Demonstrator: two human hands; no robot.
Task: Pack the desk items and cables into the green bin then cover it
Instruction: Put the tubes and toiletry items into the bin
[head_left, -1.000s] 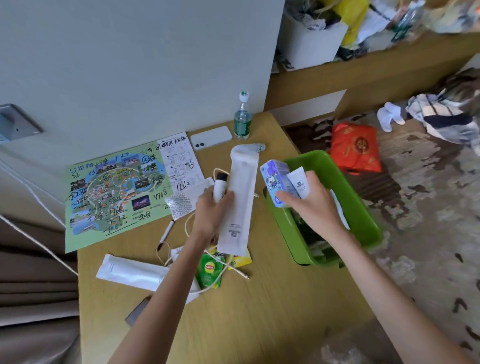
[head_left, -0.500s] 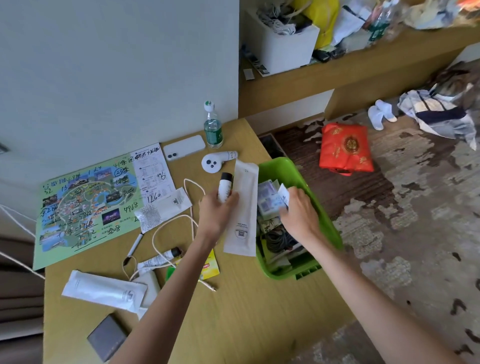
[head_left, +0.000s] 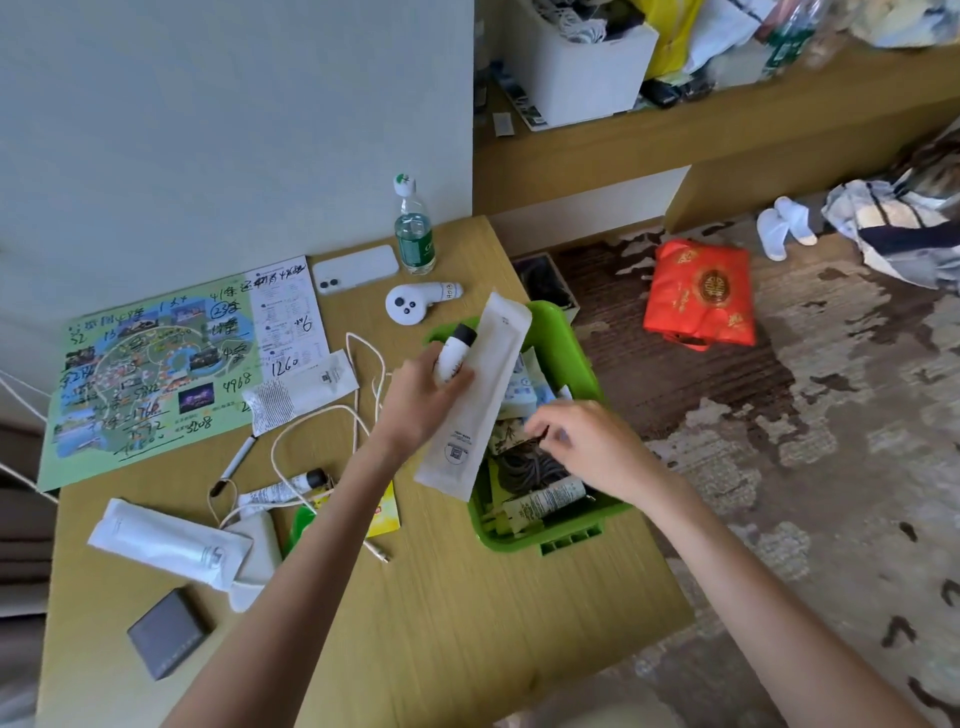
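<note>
The bin (head_left: 582, 530) is sitting at the right edge of the surface (head_left: 467, 623), with a cord (head_left: 524, 470) and a tube (head_left: 545, 499) lying in it. The left grip (head_left: 421, 400) is holding a sleeve (head_left: 472, 395) and a vial (head_left: 454, 353) over the bin's left rim, and the right grip (head_left: 587, 441) is hovering over its middle. A cable (head_left: 332, 415) is lying left of the bin, with a map (head_left: 145, 374) further left. A phone (head_left: 356, 268) and a bottle (head_left: 414, 234) are sitting at the rear. A pouch (head_left: 166, 540) and a box (head_left: 169, 631) are lying near-left.

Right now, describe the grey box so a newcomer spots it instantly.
Start at the wooden desk and go to its near-left corner, in front of the white pouch. The grey box lies flat there, the only dark grey, square-edged thing among white packets.
</note>
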